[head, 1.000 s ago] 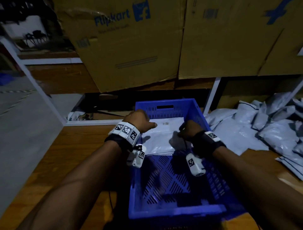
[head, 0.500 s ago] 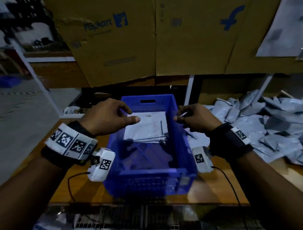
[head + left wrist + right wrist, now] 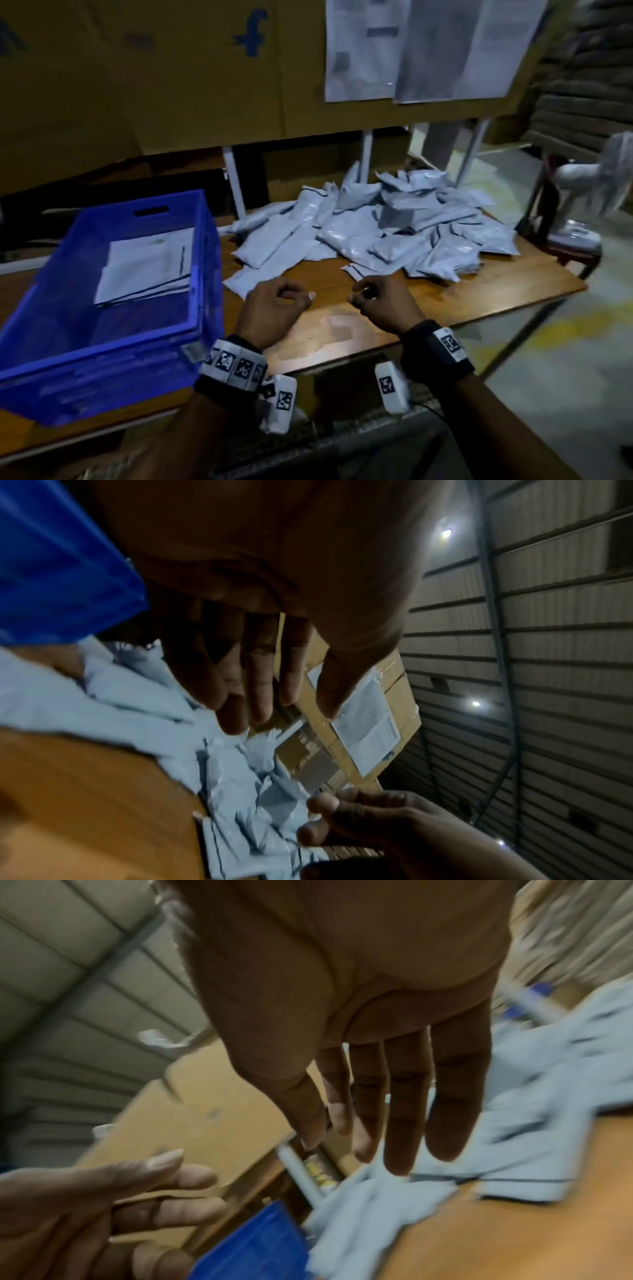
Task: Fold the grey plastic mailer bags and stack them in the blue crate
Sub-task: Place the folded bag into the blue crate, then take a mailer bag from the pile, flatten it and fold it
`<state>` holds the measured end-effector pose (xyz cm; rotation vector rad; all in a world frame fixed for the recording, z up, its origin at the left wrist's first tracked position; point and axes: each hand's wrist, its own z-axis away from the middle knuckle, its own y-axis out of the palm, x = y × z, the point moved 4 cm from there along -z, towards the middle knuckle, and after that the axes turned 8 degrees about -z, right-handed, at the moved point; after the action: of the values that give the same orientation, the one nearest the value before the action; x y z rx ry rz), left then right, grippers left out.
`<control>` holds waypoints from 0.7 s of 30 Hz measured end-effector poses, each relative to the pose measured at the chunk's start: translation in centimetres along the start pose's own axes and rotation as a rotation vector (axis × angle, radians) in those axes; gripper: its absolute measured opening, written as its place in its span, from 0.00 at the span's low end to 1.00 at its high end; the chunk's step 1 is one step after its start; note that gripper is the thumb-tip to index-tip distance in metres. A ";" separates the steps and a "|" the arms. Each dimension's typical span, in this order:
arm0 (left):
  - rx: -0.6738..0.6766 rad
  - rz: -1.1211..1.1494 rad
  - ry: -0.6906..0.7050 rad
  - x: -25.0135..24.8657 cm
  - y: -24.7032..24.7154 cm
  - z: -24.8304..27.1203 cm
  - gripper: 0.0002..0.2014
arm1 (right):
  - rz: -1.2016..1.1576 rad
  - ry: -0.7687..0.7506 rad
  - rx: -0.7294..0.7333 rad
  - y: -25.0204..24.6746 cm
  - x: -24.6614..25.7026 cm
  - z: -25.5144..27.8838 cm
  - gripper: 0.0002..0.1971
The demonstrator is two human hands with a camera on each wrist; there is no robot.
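Now both hands over bare wooden table (image 3: 428, 298), side by side, holding nothing. Left hand (image 3: 274, 310) just right of blue crate (image 3: 102, 346), fingers loosely curled, empty. Right hand (image 3: 380, 301) near it, fingers loosely bent, empty. Folded grey bags (image 3: 147, 267) lie stacked flat at far end inside crate. Loose pile of grey mailer bags (image 3: 376, 233) sits on table beyond hands, nearest bag edge just ahead of left fingers. Cardboard boxes (image 3: 191, 75) stand behind.
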<state>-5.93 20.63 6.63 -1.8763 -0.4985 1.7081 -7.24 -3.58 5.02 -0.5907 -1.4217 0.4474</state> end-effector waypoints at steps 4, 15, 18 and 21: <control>0.079 0.118 -0.023 0.0 6.9 -3.4 0.14 | -0.018 0.066 -0.055 -1.9 -5.1 -2.1 0.11; 0.145 0.441 -0.027 -6.1 14.5 -22.8 0.11 | -0.408 0.242 -0.317 -11.5 -10.5 -19.3 0.28; 0.157 0.442 -0.055 -6.8 15.8 -26.5 0.10 | -0.754 0.448 -0.403 -12.9 -11.8 -24.0 0.39; 0.146 0.438 -0.095 -7.1 16.8 -28.3 0.09 | -0.978 0.570 -0.432 -13.1 -13.2 -27.5 0.38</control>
<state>19.67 -1.01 3.05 -1.9001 0.0123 2.0542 17.83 -25.06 1.59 -0.2586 -1.0798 -0.7679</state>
